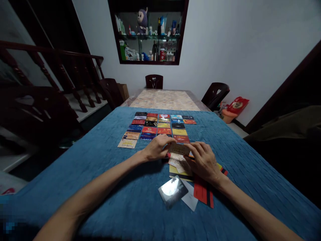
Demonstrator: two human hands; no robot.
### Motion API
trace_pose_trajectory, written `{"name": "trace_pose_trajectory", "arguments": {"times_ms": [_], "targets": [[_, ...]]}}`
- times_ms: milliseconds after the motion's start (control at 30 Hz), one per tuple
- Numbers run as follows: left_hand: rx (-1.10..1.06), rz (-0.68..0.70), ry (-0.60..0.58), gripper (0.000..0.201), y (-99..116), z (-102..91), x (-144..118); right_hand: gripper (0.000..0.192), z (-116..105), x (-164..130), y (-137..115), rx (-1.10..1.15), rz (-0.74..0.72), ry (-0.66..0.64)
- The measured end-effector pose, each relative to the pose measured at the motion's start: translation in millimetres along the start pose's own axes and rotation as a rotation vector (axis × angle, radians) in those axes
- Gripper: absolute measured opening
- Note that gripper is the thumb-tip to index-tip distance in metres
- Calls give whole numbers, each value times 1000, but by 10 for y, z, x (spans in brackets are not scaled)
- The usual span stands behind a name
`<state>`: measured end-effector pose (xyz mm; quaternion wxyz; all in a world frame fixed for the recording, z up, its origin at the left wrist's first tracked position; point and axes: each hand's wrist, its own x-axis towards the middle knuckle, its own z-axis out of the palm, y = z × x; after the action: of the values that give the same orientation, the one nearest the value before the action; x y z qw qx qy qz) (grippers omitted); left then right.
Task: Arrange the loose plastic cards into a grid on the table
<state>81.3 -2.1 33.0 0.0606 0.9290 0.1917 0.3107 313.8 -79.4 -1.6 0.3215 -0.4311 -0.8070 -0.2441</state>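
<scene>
Between my two hands a tan plastic card [179, 149] is held up off the table, tilted, by its two ends. My left hand [158, 147] pinches its left end, and my right hand [204, 160] grips the right end. Below them lies a loose pile: a pale card [178, 161], a yellow card with a dark stripe [180, 173], a red card [200, 191], a white card [191, 197] and a shiny silver card [173, 191]. Part of the pile is hidden under my right hand. Beyond my hands, several cards [150, 130] lie overlapping in columns.
A blue cloth [100, 160] covers the near table; the far part has a patterned cover [163, 98]. Dark wooden chairs [154, 81] stand around it. A wall cabinet [150, 36] holds bottles and a plush toy. At right, a red bag [238, 105] rests on an orange bin [228, 116].
</scene>
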Motion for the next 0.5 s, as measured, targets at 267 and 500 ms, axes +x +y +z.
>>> {"name": "trace_pose_trajectory", "arguments": {"times_ms": [267, 500], "targets": [[99, 14, -47, 24, -4, 20, -5, 46, 23, 0, -2, -10, -15, 33], [151, 56, 21, 33, -23, -25, -164, 43, 41, 102, -63, -25, -39, 33]]}}
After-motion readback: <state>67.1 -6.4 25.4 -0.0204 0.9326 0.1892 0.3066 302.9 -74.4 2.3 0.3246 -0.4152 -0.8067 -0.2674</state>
